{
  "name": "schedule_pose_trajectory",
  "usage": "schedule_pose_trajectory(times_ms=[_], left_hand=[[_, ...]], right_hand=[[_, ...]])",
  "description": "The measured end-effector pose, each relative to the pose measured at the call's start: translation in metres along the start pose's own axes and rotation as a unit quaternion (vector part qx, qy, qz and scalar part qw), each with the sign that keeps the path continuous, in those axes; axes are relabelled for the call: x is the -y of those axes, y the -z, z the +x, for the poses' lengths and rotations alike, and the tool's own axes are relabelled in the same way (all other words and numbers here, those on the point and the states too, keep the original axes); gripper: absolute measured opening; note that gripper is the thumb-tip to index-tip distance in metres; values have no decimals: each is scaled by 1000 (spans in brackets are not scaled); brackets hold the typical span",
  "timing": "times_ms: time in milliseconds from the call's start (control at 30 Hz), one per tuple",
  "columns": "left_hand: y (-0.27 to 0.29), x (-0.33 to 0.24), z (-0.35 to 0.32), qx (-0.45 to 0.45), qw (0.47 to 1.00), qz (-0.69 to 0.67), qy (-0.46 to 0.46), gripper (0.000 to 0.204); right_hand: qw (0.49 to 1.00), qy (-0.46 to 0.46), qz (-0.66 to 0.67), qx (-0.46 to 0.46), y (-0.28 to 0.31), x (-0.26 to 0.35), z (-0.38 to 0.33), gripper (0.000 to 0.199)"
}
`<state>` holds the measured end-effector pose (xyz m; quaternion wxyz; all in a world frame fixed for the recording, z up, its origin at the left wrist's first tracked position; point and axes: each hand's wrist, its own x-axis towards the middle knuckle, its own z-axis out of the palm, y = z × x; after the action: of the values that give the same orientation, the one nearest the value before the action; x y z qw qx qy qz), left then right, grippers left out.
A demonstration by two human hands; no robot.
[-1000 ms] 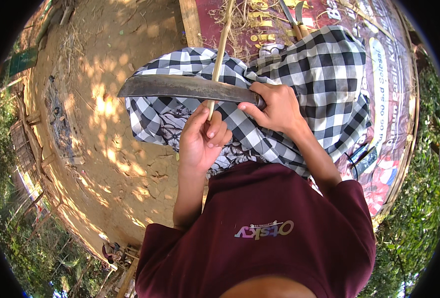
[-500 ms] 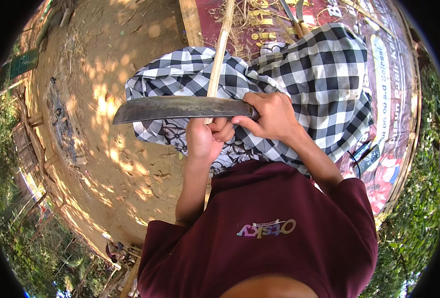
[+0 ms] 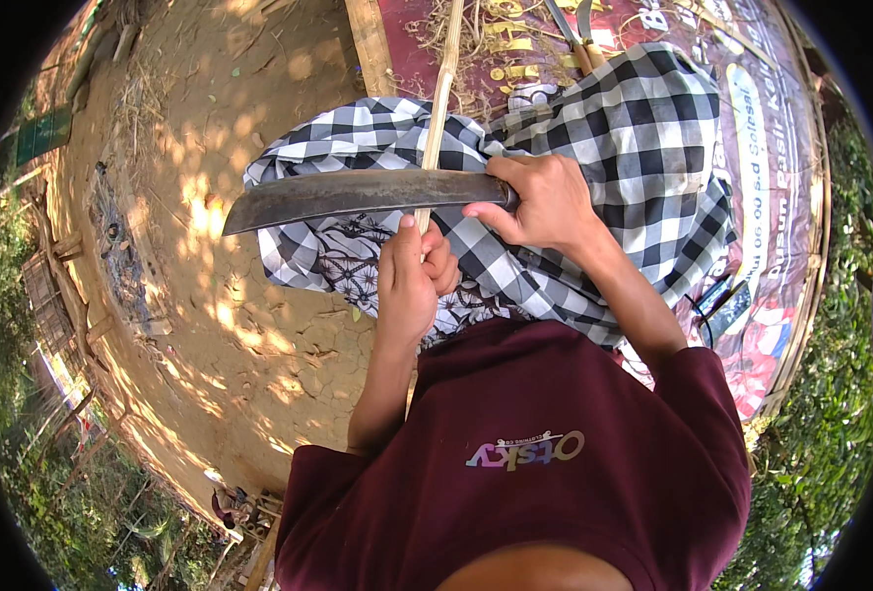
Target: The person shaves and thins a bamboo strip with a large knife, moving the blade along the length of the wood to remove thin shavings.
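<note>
My right hand (image 3: 547,202) is wrapped round the handle of a machete (image 3: 358,191), whose long dark blade points left across my lap. Under the blade runs a pale bamboo strip (image 3: 438,108), reaching away from me past the top of the view. My left hand (image 3: 415,274) grips the near end of this strip just below the blade, thumb pointing up along it. Where the blade crosses the strip, the strip is hidden; the two appear to touch.
A black-and-white checked cloth (image 3: 634,138) covers my legs. Beyond it, two blades with wooden handles (image 3: 588,57) lie on a printed banner (image 3: 791,187) among fibre shavings (image 3: 441,44). A wooden edge (image 3: 369,44) borders the dirt floor (image 3: 195,325) at left.
The machete and my right hand have moved slightly away from me along the strip. More of the strip shows between the blade and my left hand, whose thumb is now raised.
</note>
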<state>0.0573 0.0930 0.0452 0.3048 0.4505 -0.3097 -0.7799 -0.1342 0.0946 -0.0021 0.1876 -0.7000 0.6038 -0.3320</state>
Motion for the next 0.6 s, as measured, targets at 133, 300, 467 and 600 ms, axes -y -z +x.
schedule_pose_trajectory(times_ms=[133,300,467,600], left_hand=[[2,-1,2,2,999,26,-36,41],[-5,1,-11,14,998,46,-30,41],[-2,7,-6,-6,995,69,-74,38],[-3,3,-11,-20,988,133,-71,38]], right_hand=[[1000,19,0,-1,0,16,-2,59],[1000,19,7,-12,1,4,5,61],[999,40,-9,28,10,26,4,63],[997,57,-47,-7,12,8,11,63]])
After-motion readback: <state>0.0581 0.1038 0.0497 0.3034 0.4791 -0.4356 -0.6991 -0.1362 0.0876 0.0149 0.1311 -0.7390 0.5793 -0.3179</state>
